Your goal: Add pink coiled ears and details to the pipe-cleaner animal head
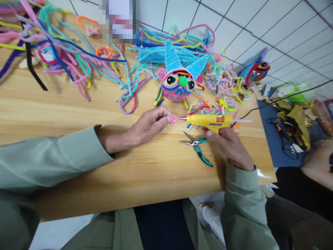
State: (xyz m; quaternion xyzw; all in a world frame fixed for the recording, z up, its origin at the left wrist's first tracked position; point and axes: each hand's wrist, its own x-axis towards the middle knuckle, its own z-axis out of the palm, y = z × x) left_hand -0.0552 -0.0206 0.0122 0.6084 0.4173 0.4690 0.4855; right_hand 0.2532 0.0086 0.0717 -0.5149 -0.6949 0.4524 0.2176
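Between the thumb and fingers of my left hand point(152, 125) is a small pink coiled disc point(174, 119). My right hand point(229, 141) grips a yellow glue gun point(208, 121), whose metal tip points left and meets or nearly meets the disc's right edge. Just beyond my hands stands a fish-like figure point(178, 86) with a pink rim, black eyes, a green nose and two tall blue fins; a pink coil sits on its left side. Pliers with teal handles point(195, 143) lie spread on the table below the glue gun.
Loose colored pipe cleaners point(78, 59) cover the table's back left, with a blue bundle point(151, 55) behind the figure. Scraps point(223, 81) and a second figure point(255, 72) are at the back right. A black cord point(283, 100) runs right, where another person's arm point(318, 163) shows.
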